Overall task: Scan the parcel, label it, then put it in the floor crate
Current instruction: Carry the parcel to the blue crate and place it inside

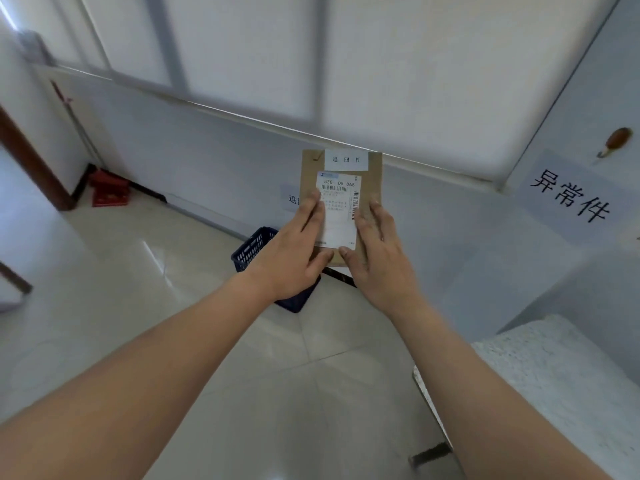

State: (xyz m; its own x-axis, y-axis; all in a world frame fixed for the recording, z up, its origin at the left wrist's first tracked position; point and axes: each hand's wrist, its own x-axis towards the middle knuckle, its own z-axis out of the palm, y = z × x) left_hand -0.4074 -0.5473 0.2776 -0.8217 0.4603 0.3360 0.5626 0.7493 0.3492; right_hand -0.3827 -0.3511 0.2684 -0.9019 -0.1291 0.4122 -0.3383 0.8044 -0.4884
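Note:
I hold a flat brown parcel (372,178) upright in front of me with both hands. It carries a white shipping label (341,206) with barcodes and a smaller white sticker (346,159) near its top edge. My left hand (298,251) grips the parcel's left side, thumb under the label's lower edge. My right hand (377,254) grips the right side, fingers flat on the cardboard. A dark blue floor crate (252,249) stands on the tiles right below the parcel, mostly hidden behind my left hand.
A white wall with a frosted window runs behind the crate. A paper sign (571,195) with black characters hangs on the right wall. A white-topped table corner (554,358) juts in at lower right. A red object (109,188) sits in the far left corner.

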